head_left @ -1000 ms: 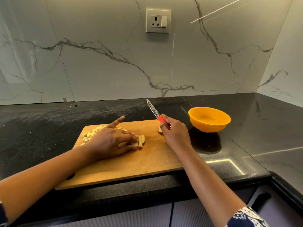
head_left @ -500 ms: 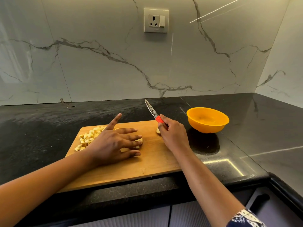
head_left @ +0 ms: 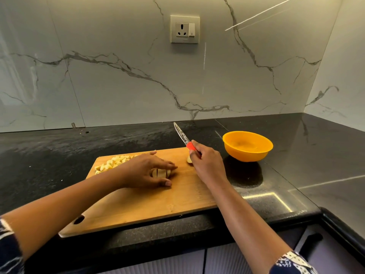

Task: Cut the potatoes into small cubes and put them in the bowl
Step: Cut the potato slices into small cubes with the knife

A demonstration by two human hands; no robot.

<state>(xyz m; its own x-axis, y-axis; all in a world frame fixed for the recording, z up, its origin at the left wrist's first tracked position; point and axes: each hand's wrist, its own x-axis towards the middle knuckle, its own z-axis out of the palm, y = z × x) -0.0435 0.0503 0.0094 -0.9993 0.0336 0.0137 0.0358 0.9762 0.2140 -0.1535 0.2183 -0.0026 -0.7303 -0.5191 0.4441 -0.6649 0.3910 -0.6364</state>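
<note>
A wooden cutting board point(head_left: 150, 206) lies on the black counter. My left hand point(head_left: 146, 171) arches over a bundle of potato strips point(head_left: 162, 173) mid-board, fingers and thumb holding them together. A heap of potato cubes point(head_left: 112, 162) lies at the board's far left. My right hand point(head_left: 207, 165) grips the red-handled knife point(head_left: 184, 137), its blade raised and pointing away toward the wall. A small potato piece point(head_left: 189, 159) sits on the board by my right hand. The orange bowl point(head_left: 247, 146) stands to the right of the board, with nothing visible inside.
The black counter point(head_left: 59, 155) runs left and back to a marble wall with a socket point(head_left: 185, 29). The counter's front edge drops to cabinet fronts point(head_left: 217, 260) just below the board. More counter extends right into the corner.
My left hand went from lying flat on the strips to cupping them between fingers and thumb, the index finger lowered. The right hand and knife barely moved.
</note>
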